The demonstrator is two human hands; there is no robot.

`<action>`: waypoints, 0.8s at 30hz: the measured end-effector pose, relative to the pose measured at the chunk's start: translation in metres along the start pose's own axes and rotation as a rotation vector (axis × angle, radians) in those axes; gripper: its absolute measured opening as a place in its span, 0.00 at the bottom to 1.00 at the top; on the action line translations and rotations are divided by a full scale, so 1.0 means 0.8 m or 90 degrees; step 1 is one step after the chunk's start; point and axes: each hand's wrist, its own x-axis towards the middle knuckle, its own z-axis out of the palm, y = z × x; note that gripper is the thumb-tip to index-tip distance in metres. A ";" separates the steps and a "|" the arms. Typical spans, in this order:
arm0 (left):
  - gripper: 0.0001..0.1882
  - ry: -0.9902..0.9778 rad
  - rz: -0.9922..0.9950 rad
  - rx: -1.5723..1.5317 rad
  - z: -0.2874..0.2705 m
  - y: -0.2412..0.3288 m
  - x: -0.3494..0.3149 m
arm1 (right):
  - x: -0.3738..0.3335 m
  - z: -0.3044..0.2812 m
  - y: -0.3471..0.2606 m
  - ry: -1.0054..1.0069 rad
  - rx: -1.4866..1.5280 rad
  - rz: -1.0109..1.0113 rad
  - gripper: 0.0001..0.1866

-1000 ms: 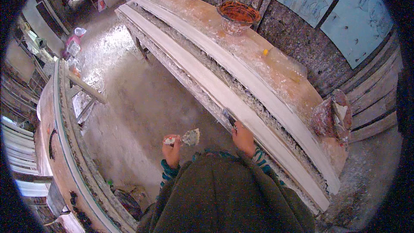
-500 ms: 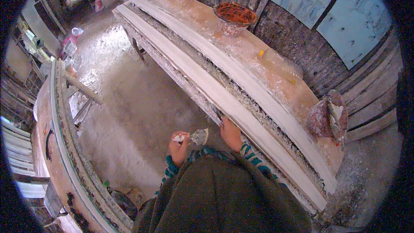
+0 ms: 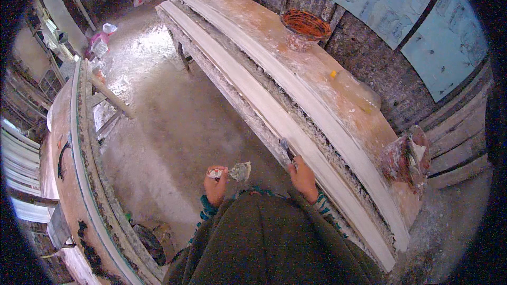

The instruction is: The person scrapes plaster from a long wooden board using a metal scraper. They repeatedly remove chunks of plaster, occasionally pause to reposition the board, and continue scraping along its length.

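Observation:
My left hand (image 3: 215, 186) is closed around the whitened handle of a putty knife (image 3: 240, 171), whose wide blade is smeared with pale grey paste. It hangs over the floor, apart from the bench. In my right hand (image 3: 304, 178) is a small scraper (image 3: 287, 148) with a dark handle, its blade at the near edge of a long whitish moulding strip (image 3: 253, 103). A second pale strip (image 3: 306, 95) lies alongside on the long bench (image 3: 253, 26), with a rough, crumb-filled gap between the two. Whether the scraper's blade touches the strip I cannot tell.
An orange-rimmed basin (image 3: 306, 26) stands on the bench's far side. A plaster-crusted bowl (image 3: 404, 161) sits at its right end. A yellow item (image 3: 334, 74) lies between them. Another long table (image 3: 68, 174) runs along my left. Corrugated sheeting (image 3: 364, 55) walls the back.
My right hand has shifted right and nearer along the strip's edge, and the scraper's blade now shows. The left hand still holds the putty knife. The view has turned slightly.

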 end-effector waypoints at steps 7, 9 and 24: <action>0.06 0.014 -0.037 -0.028 -0.004 -0.018 0.000 | 0.001 0.030 0.010 0.050 0.030 0.004 0.16; 0.06 0.020 -0.037 -0.070 -0.001 -0.015 -0.003 | 0.007 0.034 0.000 0.033 0.039 0.026 0.16; 0.05 -0.054 -0.063 -0.050 0.025 -0.008 -0.007 | 0.017 0.059 -0.001 0.037 -0.011 0.031 0.13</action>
